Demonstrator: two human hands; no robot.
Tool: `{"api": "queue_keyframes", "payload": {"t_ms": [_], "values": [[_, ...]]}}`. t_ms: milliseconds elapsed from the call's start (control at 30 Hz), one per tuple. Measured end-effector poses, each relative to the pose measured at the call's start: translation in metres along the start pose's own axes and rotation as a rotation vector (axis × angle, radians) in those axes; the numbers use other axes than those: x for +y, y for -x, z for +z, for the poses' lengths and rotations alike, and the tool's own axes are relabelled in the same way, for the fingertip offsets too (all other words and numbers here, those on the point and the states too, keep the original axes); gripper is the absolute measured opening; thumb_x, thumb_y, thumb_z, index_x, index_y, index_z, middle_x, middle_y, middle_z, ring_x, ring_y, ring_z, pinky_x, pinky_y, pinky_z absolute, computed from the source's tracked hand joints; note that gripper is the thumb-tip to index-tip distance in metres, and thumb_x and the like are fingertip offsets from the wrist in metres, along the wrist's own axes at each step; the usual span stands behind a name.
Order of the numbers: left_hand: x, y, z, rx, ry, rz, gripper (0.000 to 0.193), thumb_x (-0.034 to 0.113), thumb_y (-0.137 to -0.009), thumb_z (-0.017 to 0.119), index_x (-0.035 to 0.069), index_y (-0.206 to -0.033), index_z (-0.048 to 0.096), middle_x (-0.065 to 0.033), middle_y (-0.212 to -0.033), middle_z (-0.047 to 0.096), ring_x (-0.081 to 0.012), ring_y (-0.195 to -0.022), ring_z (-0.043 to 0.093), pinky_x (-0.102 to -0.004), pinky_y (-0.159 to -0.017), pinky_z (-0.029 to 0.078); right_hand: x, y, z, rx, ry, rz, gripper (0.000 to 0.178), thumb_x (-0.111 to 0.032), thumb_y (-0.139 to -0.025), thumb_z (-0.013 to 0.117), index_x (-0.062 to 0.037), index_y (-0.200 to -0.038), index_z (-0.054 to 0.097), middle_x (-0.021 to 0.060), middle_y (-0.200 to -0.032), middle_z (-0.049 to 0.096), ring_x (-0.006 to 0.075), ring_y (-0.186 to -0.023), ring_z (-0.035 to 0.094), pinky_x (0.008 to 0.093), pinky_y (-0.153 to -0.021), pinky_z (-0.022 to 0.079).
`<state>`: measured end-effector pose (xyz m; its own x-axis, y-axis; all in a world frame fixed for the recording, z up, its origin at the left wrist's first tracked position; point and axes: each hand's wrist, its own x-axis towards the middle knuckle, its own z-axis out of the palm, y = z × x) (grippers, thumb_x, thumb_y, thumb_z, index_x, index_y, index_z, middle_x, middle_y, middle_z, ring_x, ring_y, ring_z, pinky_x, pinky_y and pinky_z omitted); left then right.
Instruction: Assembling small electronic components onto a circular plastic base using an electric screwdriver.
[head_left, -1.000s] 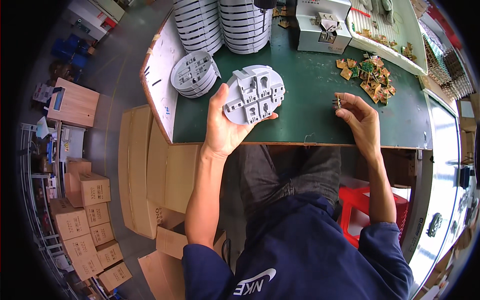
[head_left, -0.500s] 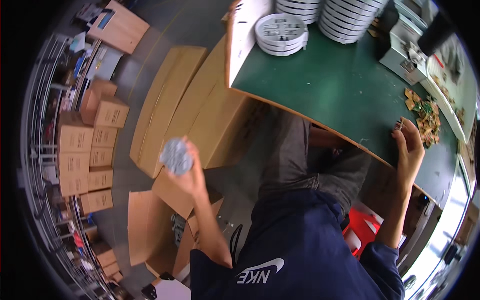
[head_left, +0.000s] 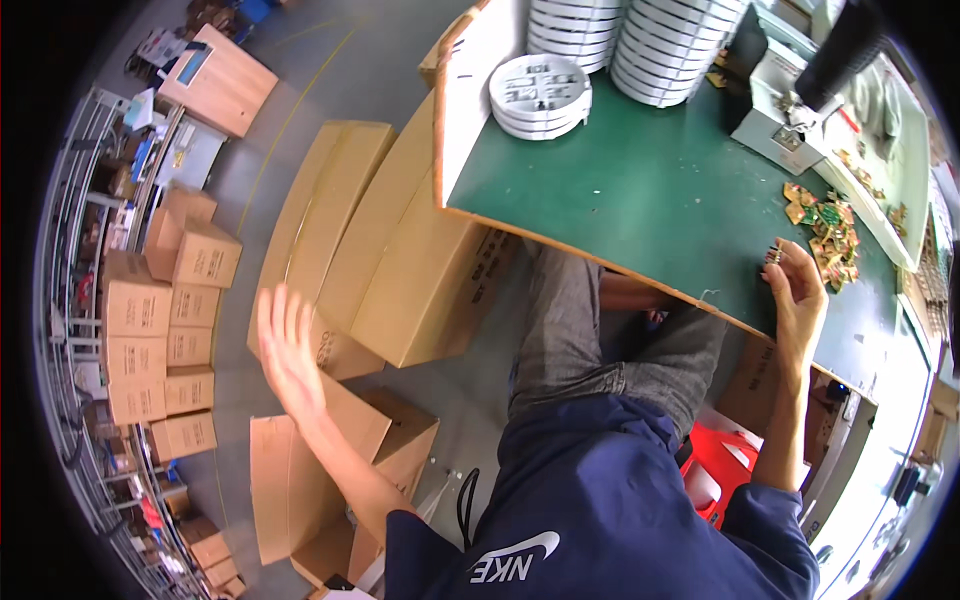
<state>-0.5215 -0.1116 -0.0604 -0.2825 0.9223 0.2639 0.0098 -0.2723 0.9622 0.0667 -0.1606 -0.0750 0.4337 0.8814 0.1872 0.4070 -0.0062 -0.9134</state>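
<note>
My left hand (head_left: 290, 355) is stretched out over the open cardboard box (head_left: 275, 490) on the floor, its fingers spread and nothing in it. At the right of the green-topped bench (head_left: 630, 200), my right hand (head_left: 800, 290) pinches a small part (head_left: 773, 256) with metallic and dark bits between thumb and fingertips. Its exact kind is too small to make out. Just right of that hand lies a loose pile of small green and tan circuit boards (head_left: 835, 240).
Round white plastic trays (head_left: 540, 95) stand in a short stack at the bench's far left, near tall stacks of similar pieces (head_left: 665, 55). A grey metal box fixture (head_left: 785, 120) sits at the back right. Long cartons (head_left: 420, 280) fill the floor left of the bench.
My left hand has let go of a round grey piece, which no longer shows, and has opened and moved left. My right hand keeps its pinch on the small part. The view has shifted slightly.
</note>
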Motion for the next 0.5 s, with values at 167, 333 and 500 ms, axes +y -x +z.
{"api": "queue_keyframes", "payload": {"t_ms": [167, 333, 500], "values": [[0.064, -0.087, 0.235, -0.787, -0.43, 0.196, 0.08, 0.038, -0.085, 0.083, -0.009, -0.14, 0.051, -0.0246, -0.144, 0.055, -0.0321, -0.136, 0.054, -0.0442, -0.117, 0.04, -0.001, 0.0, 0.003, 0.021, -0.095, 0.007, 0.033, -0.002, -0.097, 0.069, 0.0018, -0.13, 0.064, 0.0051, -0.106, 0.068, 0.0105, -0.096, 0.065, 0.0267, -0.088, 0.055], [0.031, -0.178, 0.319, -0.975, -1.176, 0.285, 0.114, 0.066, -0.063, 0.088, -0.011, -0.139, 0.051, -0.0296, -0.137, 0.06, -0.038, -0.127, 0.061, -0.0442, -0.108, 0.049, -0.006, 0.0, 0.009, 0.015, -0.163, 0.021, 0.032, -0.001, -0.098, 0.067, 0.0032, -0.129, 0.063, 0.0061, -0.108, 0.069, 0.0114, -0.097, 0.065, 0.0281, -0.087, 0.057], [0.037, -0.171, 0.326, -0.934, -1.125, 0.254, 0.105, 0.058, -0.072, 0.084, -0.008, -0.145, 0.047, -0.0278, -0.136, 0.061, -0.036, -0.124, 0.063, -0.0424, -0.105, 0.05, -0.004, 0.001, 0.006, 0.007, -0.241, 0.034, 0.033, -0.002, -0.098, 0.068, 0.003, -0.13, 0.062, 0.0059, -0.109, 0.069, 0.0116, -0.098, 0.066, 0.0285, -0.087, 0.057]]}}
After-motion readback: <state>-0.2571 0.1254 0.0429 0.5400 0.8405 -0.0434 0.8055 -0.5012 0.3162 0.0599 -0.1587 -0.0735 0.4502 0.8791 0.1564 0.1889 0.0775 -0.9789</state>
